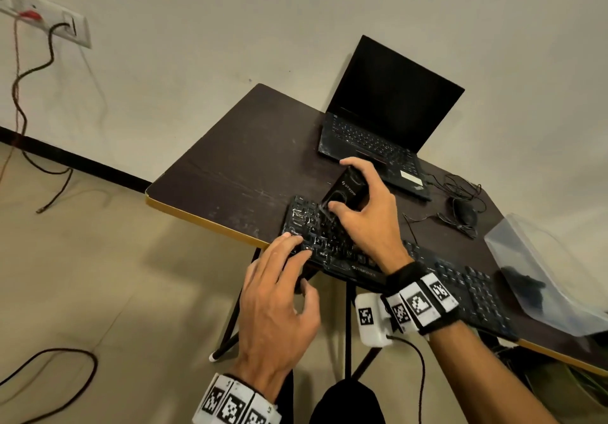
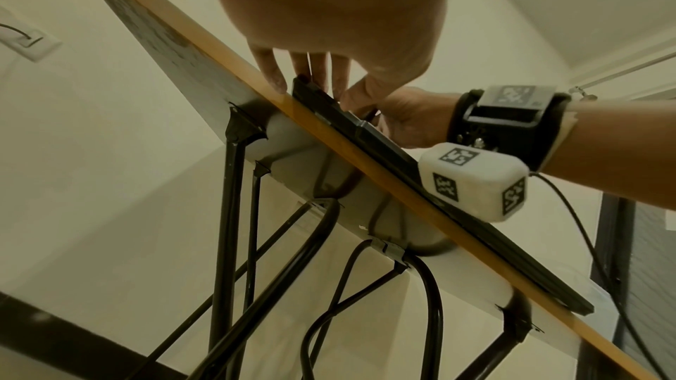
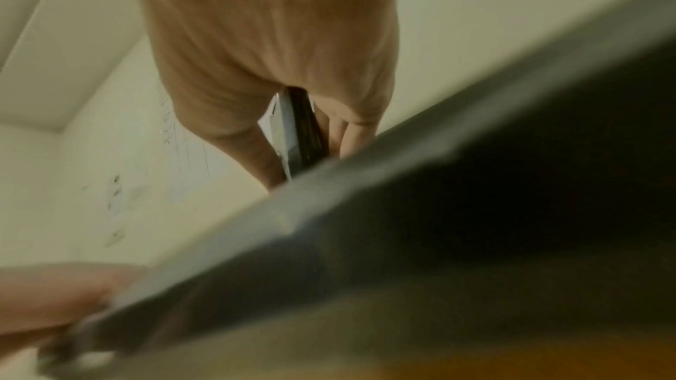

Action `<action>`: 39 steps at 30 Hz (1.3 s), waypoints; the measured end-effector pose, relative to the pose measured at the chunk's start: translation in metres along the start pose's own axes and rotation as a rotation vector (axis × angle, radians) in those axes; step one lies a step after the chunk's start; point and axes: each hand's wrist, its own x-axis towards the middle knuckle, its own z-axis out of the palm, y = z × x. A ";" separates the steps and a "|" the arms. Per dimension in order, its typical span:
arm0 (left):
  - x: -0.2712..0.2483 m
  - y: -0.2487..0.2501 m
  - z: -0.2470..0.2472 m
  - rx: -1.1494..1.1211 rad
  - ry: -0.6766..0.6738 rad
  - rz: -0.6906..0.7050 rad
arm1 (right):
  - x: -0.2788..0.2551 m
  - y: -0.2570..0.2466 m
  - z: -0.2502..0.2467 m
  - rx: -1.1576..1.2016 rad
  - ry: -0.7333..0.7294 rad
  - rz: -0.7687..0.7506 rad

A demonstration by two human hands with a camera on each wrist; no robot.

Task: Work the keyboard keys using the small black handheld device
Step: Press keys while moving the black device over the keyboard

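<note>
Cream wall (image 1: 197, 29) behind, white socket strip (image 1: 42, 12) upper left with cables trailing to the floor. Dark brown worktop with a yellow edge band (image 1: 230, 160) carries everything. Left hand (image 1: 279, 298), fingers straight and relaxed, rests fingertips on the lower-left keys of the black full-size keyboard (image 1: 467, 292), likely steadying it since the keyboard sits right at the worktop's near edge. Right hand (image 1: 365, 213) grasps the small black handheld device (image 1: 345, 190), thumb on its front, fingers curled over the top; it is tilted with its clear lower end angled down onto the upper-left key rows, so the working end meets the keys. Whether it touches a key, cannot tell. Behind: open black laptop, screen dark (image 1: 388, 111). Right: black wired mouse (image 1: 465, 215), then clear plastic container (image 1: 539, 275), both set aside from the work area.
</note>
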 end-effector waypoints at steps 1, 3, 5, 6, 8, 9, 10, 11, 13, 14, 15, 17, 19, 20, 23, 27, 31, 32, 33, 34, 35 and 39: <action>0.000 0.000 0.000 -0.003 0.005 0.002 | -0.001 -0.002 0.001 0.024 -0.027 -0.012; 0.001 0.000 0.001 -0.004 0.015 -0.001 | -0.007 -0.007 0.006 0.020 -0.127 -0.074; 0.001 0.000 0.003 0.004 0.016 -0.008 | 0.000 -0.005 0.008 -0.046 -0.155 -0.110; 0.001 0.001 0.003 0.012 0.013 -0.010 | 0.007 -0.004 0.008 -0.061 -0.139 -0.089; -0.001 0.001 0.002 0.023 0.003 -0.010 | 0.016 -0.005 0.004 -0.052 -0.139 -0.056; -0.001 0.002 0.002 0.025 -0.005 -0.012 | 0.016 -0.009 0.004 -0.032 -0.171 -0.084; -0.001 0.002 0.002 0.027 -0.007 -0.017 | 0.012 -0.015 0.005 -0.011 -0.226 -0.132; 0.000 0.003 0.002 0.030 -0.007 -0.022 | 0.007 -0.020 0.006 0.000 -0.281 -0.172; -0.001 0.003 0.005 0.045 -0.001 -0.030 | 0.011 -0.022 0.010 -0.045 -0.295 -0.178; -0.002 0.004 0.005 0.050 -0.001 -0.031 | 0.020 -0.020 0.010 -0.076 -0.259 -0.139; -0.003 0.003 0.005 0.050 -0.002 -0.032 | 0.028 -0.019 0.010 -0.109 -0.227 -0.106; -0.004 0.003 0.005 0.043 0.000 -0.034 | 0.034 -0.020 0.008 -0.133 -0.240 -0.114; -0.003 0.004 0.005 0.032 -0.005 -0.043 | 0.027 -0.027 0.008 -0.069 -0.346 -0.196; -0.003 0.005 0.006 0.029 -0.004 -0.051 | 0.023 -0.030 0.008 -0.049 -0.399 -0.220; -0.003 0.004 0.006 0.050 -0.025 -0.056 | 0.036 -0.024 0.007 -0.091 -0.369 -0.171; -0.002 0.006 0.004 0.051 -0.054 -0.074 | 0.037 -0.029 0.005 -0.099 -0.449 -0.253; -0.001 0.006 0.005 0.094 -0.106 -0.078 | 0.043 -0.027 0.001 -0.125 -0.477 -0.223; -0.001 0.006 0.004 0.096 -0.113 -0.076 | 0.046 -0.026 -0.001 -0.132 -0.469 -0.209; -0.001 0.006 0.003 0.096 -0.114 -0.073 | 0.047 -0.026 -0.001 -0.137 -0.467 -0.220; 0.000 0.006 0.003 0.098 -0.115 -0.070 | 0.045 -0.028 -0.001 -0.130 -0.471 -0.237; 0.001 0.006 0.003 0.098 -0.116 -0.067 | 0.043 -0.030 0.001 -0.112 -0.479 -0.257; 0.000 0.008 0.001 0.120 -0.143 -0.060 | 0.040 -0.027 0.002 -0.118 -0.459 -0.227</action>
